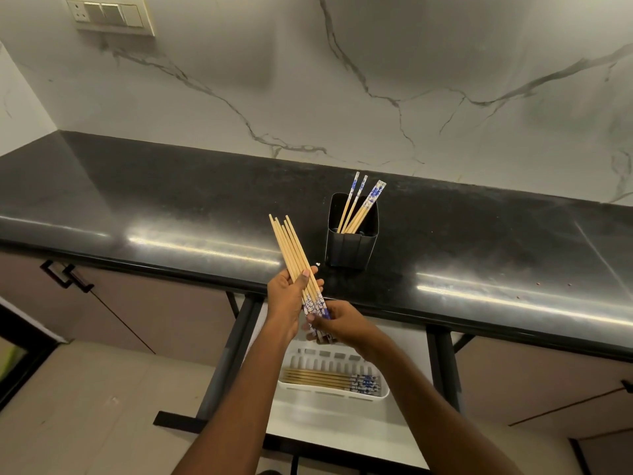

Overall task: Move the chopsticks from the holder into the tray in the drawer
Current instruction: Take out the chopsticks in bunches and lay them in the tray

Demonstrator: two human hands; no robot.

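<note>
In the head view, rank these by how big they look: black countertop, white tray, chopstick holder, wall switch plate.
1. black countertop
2. white tray, partly hidden by an arm
3. chopstick holder and switch plate look alike; the plate is cropped, so unranked.

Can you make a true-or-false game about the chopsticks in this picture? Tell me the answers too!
1. The holder is empty. False: leftover chopsticks stand in it.
2. The left hand and right hand both hold one bunch of chopsticks. True.
3. The drawer is shut. False: it is open, with the tray inside.
4. The tray chopsticks lie flat, side by side. True.
</note>
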